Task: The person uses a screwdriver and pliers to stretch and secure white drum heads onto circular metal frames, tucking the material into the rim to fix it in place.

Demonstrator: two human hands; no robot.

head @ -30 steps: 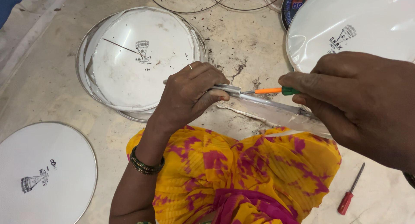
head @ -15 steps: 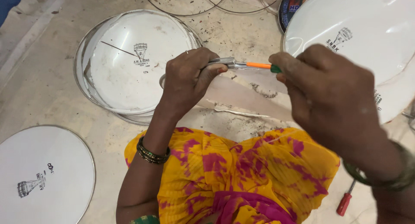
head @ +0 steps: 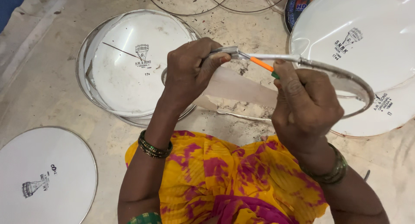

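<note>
Closest in: lap: a yellow and pink garment (head: 225,180) fills the bottom of the view, with both forearms rising from it.
Left wrist: green bangles (head: 154,147) sit just below the left hand (head: 190,70).
Left hand grip: the fingers are curled tight around one end of a thin metal hoop (head: 346,77), pinching it where it meets the tool's metal shaft.
Right hand grip: the right hand (head: 302,105) is closed in a fist around the green handle end of an orange-necked screwdriver (head: 261,64); the thumb rests along the hoop.
Where the hoop is: held in the air between the two hands, above the lap, its far arc curving out to the right over a white drumhead.
Film strip: a pale translucent strip (head: 242,88) hangs under the hoop between the hands.
Risk, slip: the tool tip bears on a narrow round wire, so in my judgement it could skid off and jab the left thumb, which sits right beside it.
Risk, bend: hard levering may kink the hoop or tear the strip.
Floor left: a white drumhead in a metal ring (head: 134,64) lies flat; another white disc (head: 43,176) lies nearer, well apart.
Floor right: large white drumheads (head: 346,25) overlap.
Farthest: bare wire rings (head: 190,5) lie on the dusty floor (head: 39,77).
</note>
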